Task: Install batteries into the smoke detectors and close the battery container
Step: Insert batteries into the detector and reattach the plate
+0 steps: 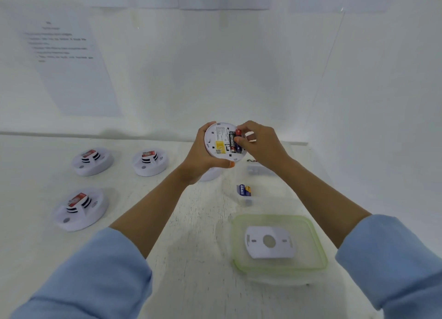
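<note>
My left hand grips a round white smoke detector, held up with its back side toward me. A black Eveready battery lies in its open compartment. My right hand pinches a second battery, red at its end, and holds it at the compartment beside the first. A clear battery container stands on the table under my right forearm, with a blue and yellow battery inside. Its green-rimmed lid lies near me, and a white detector back plate rests on it.
Three white smoke detectors sit face up on the left of the white table. Part of another white round piece shows below my left hand. A printed sheet hangs on the left wall.
</note>
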A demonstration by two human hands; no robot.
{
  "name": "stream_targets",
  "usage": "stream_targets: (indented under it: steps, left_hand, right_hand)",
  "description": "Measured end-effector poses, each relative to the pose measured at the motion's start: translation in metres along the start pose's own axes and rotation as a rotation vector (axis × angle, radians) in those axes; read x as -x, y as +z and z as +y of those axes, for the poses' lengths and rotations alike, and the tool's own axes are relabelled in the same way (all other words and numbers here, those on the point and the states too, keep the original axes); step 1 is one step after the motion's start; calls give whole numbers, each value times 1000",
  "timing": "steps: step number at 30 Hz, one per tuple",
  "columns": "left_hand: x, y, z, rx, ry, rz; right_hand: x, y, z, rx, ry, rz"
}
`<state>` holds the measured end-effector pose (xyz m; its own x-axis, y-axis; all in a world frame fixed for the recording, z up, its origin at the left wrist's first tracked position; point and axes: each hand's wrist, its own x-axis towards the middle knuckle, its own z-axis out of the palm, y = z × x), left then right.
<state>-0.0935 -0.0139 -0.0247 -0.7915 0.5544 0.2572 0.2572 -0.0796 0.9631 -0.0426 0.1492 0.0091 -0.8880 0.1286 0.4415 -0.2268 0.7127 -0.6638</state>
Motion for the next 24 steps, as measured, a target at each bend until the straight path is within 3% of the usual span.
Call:
stream_targets:
  steps: [7,14,18,24]
  left_hand:
    - [16,7,6,33,1,-16]
    - [28,12,13,61,18,-46]
    - [41,9,15,92,13,-58]
    - [69,5,18,17,11,-110]
  right_hand:
    - [20,-2,-9,11,-7,42]
    - [40,-2,-15,237,-100,50]
    - [49,-7,-22,156,-80,-4]
    - [74,-20,-28,-137,114,-158]
